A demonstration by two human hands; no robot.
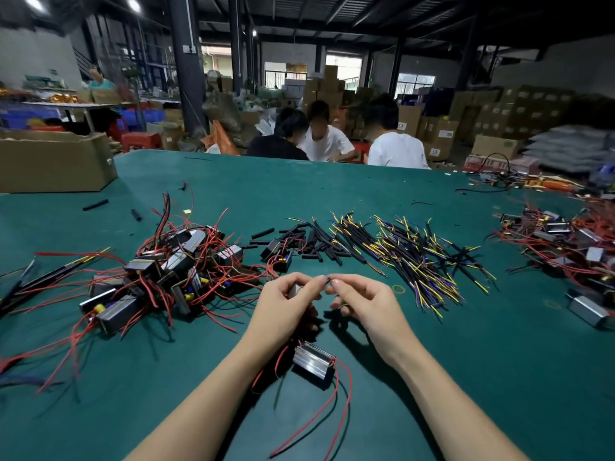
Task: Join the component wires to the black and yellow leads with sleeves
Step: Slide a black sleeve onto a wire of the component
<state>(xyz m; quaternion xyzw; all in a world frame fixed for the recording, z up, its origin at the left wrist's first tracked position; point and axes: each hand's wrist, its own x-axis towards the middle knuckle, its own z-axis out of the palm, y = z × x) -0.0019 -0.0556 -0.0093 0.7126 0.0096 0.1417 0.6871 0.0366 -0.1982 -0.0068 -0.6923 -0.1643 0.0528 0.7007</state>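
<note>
Joining thin wire ends above the counter (432, 361).
Left hand (283, 304) and right hand (362, 301) pinching limp, light wire (327, 279) near tips; best gripped there.

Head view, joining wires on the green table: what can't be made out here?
- What the left hand and right hand pinch between them: too small, covered by fingertips; whether a sleeve is on is unclear.
- Wires under the left palm: hidden by the hand.
- Component near the wrists: its top is partly covered by the left wrist.
- Pile of components: wires cut off at the left edge.
</note>
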